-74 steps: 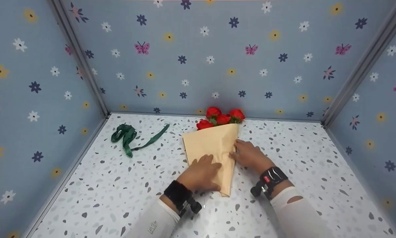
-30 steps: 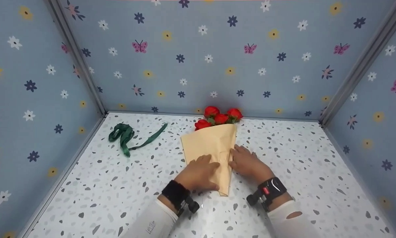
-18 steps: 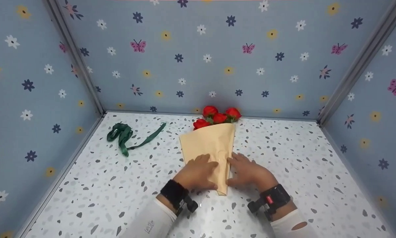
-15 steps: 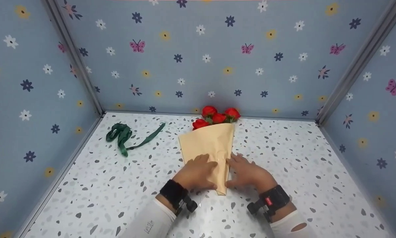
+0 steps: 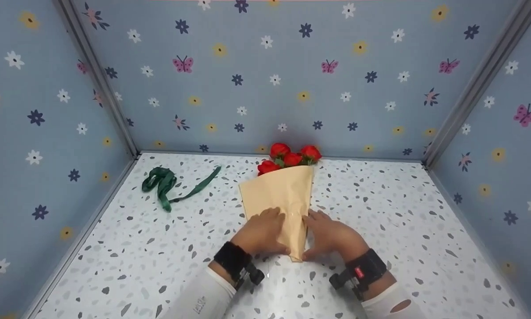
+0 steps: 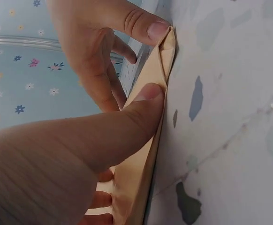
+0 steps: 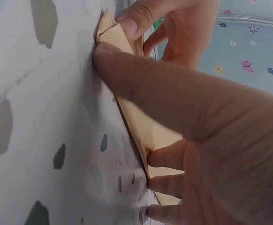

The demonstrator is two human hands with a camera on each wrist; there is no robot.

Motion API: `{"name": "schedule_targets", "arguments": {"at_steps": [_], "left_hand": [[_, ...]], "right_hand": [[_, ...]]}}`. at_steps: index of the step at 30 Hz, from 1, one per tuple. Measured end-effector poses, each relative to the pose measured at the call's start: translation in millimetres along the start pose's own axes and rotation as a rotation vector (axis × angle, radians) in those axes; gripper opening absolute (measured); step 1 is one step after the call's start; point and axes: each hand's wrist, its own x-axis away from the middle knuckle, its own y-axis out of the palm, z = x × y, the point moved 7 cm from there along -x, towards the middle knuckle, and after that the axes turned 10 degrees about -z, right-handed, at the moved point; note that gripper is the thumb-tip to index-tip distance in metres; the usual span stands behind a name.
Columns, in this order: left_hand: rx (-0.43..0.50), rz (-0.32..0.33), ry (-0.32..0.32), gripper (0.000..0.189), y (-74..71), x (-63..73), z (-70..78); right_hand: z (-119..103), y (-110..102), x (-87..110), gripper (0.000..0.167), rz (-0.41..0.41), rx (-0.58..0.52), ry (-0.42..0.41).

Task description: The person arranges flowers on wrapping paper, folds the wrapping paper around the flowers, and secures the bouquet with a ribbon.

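Observation:
A bouquet of several red roses [image 5: 292,159] lies on the table, wrapped in a cone of tan paper [image 5: 276,190] narrowing toward me. My left hand [image 5: 261,232] rests over the lower left of the wrap, fingers spread on the paper. In the left wrist view its thumb [image 6: 148,93] presses the paper near the folded tip. Against the right edge of the wrap lies my right hand [image 5: 334,237], its fingertips on the seam. Its thumb [image 7: 110,54] touches the paper close to the narrow end in the right wrist view. The stems are hidden inside the paper.
A loosely bunched dark green ribbon [image 5: 164,184] lies at the back left, one end trailing right. The speckled white table [image 5: 380,208] meets a blue patterned back wall [image 5: 256,97] just behind the roses. Side panels stand left and right.
My right hand has slid down the wrap's right edge toward the narrow end, its thumb now beside the tip. My left hand has stayed on the paper. The view has shifted slightly.

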Motion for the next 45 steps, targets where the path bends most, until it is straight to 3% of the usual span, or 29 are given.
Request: {"name": "schedule_targets", "arguments": {"at_steps": [3,6,11,15,17,19,24,29,34,41,45], "left_hand": [[0.03,-0.008,-0.019,0.099,-1.9,0.0,-4.1],[0.021,-0.013,-0.031,0.077,-4.4,1.6,-7.4],[-0.057,0.04,-0.049,0.042,-10.7,4.2,-11.1],[-0.072,0.094,-0.045,0.026,-15.9,3.8,-14.3],[-0.079,0.113,-0.017,0.015,-17.2,3.0,-15.5],[-0.078,0.129,0.01,0.016,-18.3,2.1,-16.7],[-0.016,0.136,0.005,0.025,-19.4,0.0,-20.9],[-0.001,0.132,0.016,0.014,-20.4,-2.3,-16.8],[-0.052,0.135,0.023,0.01,-19.1,-2.2,-14.7],[-0.015,0.15,-0.104,0.038,-17.0,-3.0,-30.2],[-0.014,0.138,-0.115,0.032,-16.0,-2.9,-33.6]], "right_hand": [[0,-5,-1.1,0.108,0.006,-0.024,-0.022],[-1,-8,-3.4,0.089,0.022,-0.028,-0.018],[-14,-14,-9.5,0.046,0.178,0.038,-0.01],[-36,-13,-12.4,0.041,0.282,0.105,-0.147],[-46,-6,-13.5,0.042,0.261,0.137,-0.234],[-52,2,-14.8,0.042,0.207,0.162,-0.294],[-55,13,-15.3,0.041,0.131,0.197,-0.34],[-53,9,-14.0,0.04,0.15,0.193,-0.323],[-44,2,-13.1,0.034,0.174,0.207,-0.294],[-9,-13,-6.1,0.027,0.143,0.17,-0.136],[18,-24,3.7,0.026,0.128,0.113,-0.027]]}}
